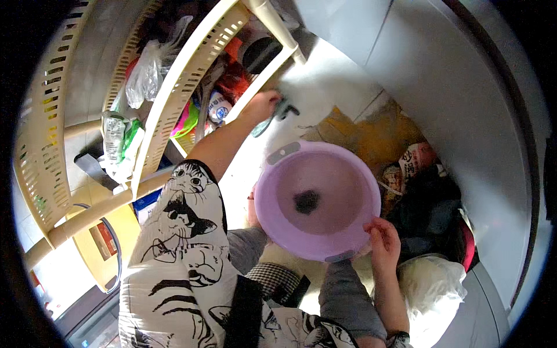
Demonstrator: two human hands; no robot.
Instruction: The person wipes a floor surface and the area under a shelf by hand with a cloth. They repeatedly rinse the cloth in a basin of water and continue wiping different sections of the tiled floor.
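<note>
A round light-purple basin point(270, 223) with grey grips sits low in front of me, between my knees. Cloudy water appears to be in it, with a dark fuzzy clump point(306, 202) at its left of centre. My right hand point(384, 239) has its fingers curled over the basin's near right rim. Beyond the basin, beside the shelf's post, my left hand point(266, 105) is closed at the edge of a limp grey-green thing point(264, 126). That thing is blurred and partly covered, and its kind is unclear.
A cream plastic shelf rack point(191, 75) stands on the left, holding bags and bottles. On the right are a yellow-brown bag point(371, 133), dark cloth point(426, 209) and a translucent plastic bag point(432, 290). A pale smooth panel point(464, 116) curves along the right side.
</note>
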